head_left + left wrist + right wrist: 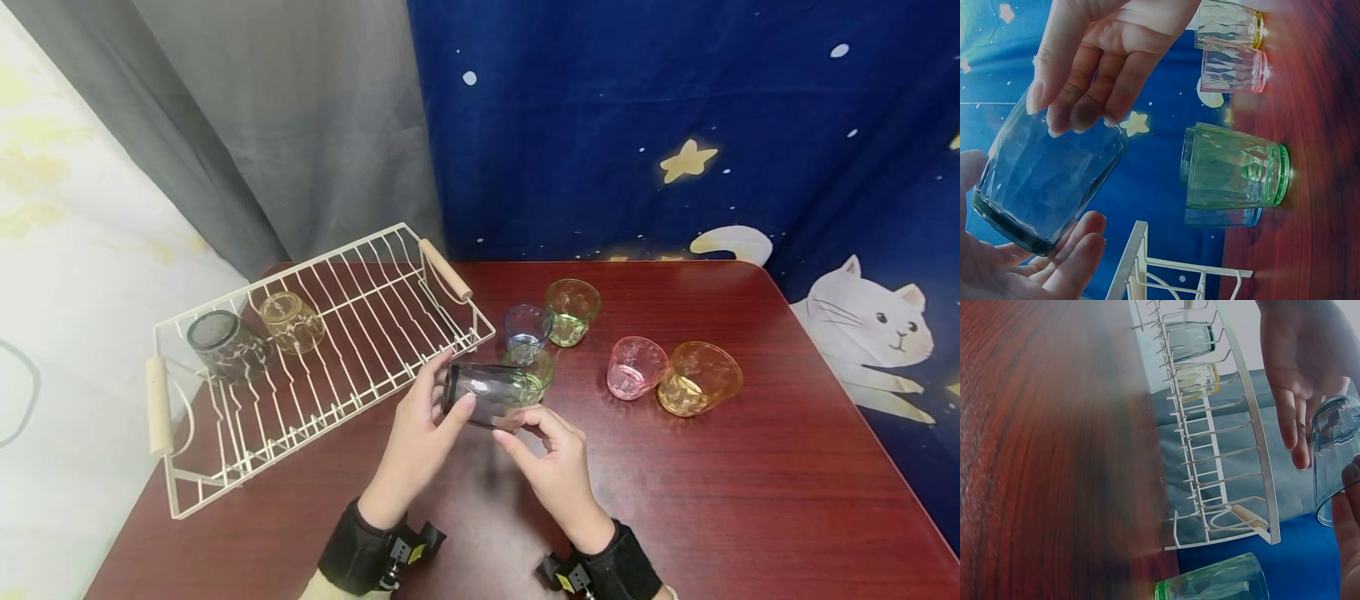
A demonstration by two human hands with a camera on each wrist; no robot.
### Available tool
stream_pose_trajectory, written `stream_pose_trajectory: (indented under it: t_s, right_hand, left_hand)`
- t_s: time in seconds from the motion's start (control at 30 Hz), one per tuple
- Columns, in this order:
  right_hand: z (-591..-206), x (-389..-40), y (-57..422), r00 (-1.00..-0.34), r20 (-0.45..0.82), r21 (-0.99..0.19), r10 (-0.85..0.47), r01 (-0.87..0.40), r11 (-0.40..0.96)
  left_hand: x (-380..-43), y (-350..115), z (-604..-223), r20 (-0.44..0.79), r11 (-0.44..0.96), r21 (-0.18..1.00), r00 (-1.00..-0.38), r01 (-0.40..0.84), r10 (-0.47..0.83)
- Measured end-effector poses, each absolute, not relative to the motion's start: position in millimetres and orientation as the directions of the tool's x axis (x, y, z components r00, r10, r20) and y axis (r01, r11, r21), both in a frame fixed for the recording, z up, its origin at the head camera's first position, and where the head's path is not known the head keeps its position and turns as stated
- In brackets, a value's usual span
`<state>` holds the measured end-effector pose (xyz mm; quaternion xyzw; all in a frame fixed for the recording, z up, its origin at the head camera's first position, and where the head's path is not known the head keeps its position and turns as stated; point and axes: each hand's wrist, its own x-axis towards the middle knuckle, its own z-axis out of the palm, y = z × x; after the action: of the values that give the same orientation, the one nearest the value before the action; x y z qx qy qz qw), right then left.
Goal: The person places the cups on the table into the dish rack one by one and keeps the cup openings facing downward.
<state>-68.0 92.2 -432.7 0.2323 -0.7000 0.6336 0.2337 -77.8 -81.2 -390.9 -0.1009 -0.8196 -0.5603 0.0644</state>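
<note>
A smoky grey drinking glass (487, 392) is held on its side above the table, its thick base to the left and its mouth to the right. My left hand (415, 442) grips the base end between thumb and fingers. With thumb and fingertips my right hand (555, 467) pinches the rim end. In the left wrist view, the tilted grey glass (1054, 172) spans both hands, well apart from the table. Just beyond it stand a small green glass (538, 367), a blue glass (527, 323) and a larger green glass (573, 310), all upright.
On the left, a white wire rack (360, 293) with wooden handles bears an upturned dark grey glass (228, 346) and an upturned amber glass (292, 323). A pink glass (636, 368) and a yellow glass (697, 379) stand upright at the right. Curtains hang behind the table (750, 500).
</note>
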Motion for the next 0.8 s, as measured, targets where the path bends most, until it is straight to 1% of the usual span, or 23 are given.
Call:
stream_pose_trajectory:
  t_s: [0.2,0.53,0.8]
  right_hand:
    - [-432.5,-69.2,93.4,-0.779,0.626,-0.771,-0.030,-0.625,0.123]
    - [-433.5,-72.7,97.5,-0.745,0.666,-0.713,-0.041,-0.652,0.258]
    - [-427.5,-74.4,102.8,-0.756,0.653,-0.719,-0.047,-0.637,0.278]
  left_hand:
    - [-79.2,-82.6,-387.5,0.229,0.348,0.906,-0.971,0.240,0.072]
    - [-82.0,-85.3,-379.0,0.245,0.333,0.908,-0.967,0.252,0.064]
    - [-85.2,-87.3,-372.4,0.271,0.344,0.898,-0.960,0.276,0.065]
